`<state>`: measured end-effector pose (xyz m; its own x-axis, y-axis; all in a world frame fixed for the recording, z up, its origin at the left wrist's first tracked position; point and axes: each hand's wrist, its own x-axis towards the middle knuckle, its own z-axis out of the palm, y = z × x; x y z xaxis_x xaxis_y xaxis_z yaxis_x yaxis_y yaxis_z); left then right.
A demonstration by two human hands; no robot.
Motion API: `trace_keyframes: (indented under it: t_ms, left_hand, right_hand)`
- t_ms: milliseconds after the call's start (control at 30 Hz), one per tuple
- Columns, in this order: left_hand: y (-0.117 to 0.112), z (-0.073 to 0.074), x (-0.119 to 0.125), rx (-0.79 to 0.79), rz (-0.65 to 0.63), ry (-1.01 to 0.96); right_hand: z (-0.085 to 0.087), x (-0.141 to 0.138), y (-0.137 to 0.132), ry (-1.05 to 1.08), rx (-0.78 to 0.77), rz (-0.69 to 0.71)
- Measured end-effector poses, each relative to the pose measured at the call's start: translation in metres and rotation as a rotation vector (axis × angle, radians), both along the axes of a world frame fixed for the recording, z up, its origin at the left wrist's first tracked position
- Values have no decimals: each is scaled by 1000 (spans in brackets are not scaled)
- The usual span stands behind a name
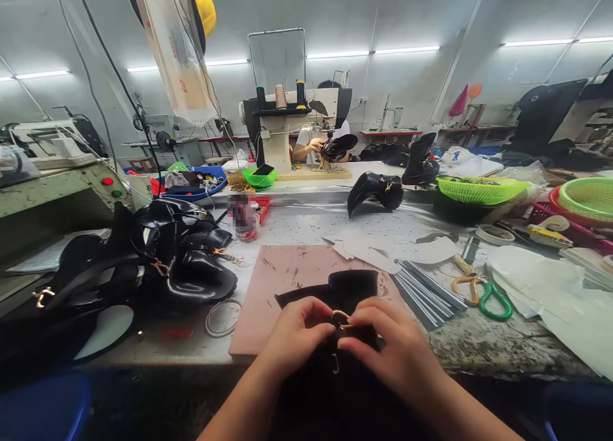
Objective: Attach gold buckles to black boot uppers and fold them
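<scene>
My grip is a narrow pinch from both sides: left hand (297, 331) at nine o'clock of the gold buckle (340, 312), right hand (395, 339) at three, neither nearer. Black boot piece (353, 284) extends toward twelve, over the pink board (282, 269).

No lettering can be read, the red marks (182, 85) on the hanging plastic bag (165, 45) being too small.

Shiny metal buckle (341, 312), matt board (282, 269)
</scene>
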<state>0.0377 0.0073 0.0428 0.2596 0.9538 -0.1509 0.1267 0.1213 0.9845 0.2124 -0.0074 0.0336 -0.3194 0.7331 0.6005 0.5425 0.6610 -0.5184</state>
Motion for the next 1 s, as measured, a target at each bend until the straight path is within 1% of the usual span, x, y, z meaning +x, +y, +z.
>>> trace_keyframes:
  t_ms: [67, 167, 233, 300, 367, 433, 467, 533, 633, 733, 867, 1000]
  left_hand:
    - [0, 0, 1, 4, -29, -4]
    - [-1, 1, -2, 27, -61, -52]
    - [-2, 2, -8, 88, -80, -25]
    - [-5, 6, -15, 205, -93, 139]
    - [-7, 10, -22, 347, -112, 390]
    - [-8, 13, -24, 431, -144, 592]
    - [-9, 14, -23, 443, -154, 651]
    - [-10, 13, -19, 436, -143, 707]
    - [-13, 13, -11, 425, -94, 714]
    - [-17, 16, -6, 381, -83, 666]
    - [-21, 18, -2, 299, -71, 617]
    - [-23, 16, 3, 312, -76, 606]
  right_hand:
    - [3, 0, 3, -25, -80, -49]
    - [7, 1, 7, -96, -333, 40]
    - [10, 2, 8, -75, -468, 85]
    - [13, 5, 10, 8, -556, 119]
    - [16, 7, 12, 94, -623, 161]
    - [18, 9, 14, 139, -660, 188]
    - [19, 9, 14, 144, -670, 193]
    - [21, 8, 15, 131, -679, 185]
    - [25, 7, 13, 85, -688, 158]
    - [27, 8, 11, 56, -720, 152]
    - [24, 11, 10, 143, -780, 204]
    - [21, 12, 9, 227, -829, 269]
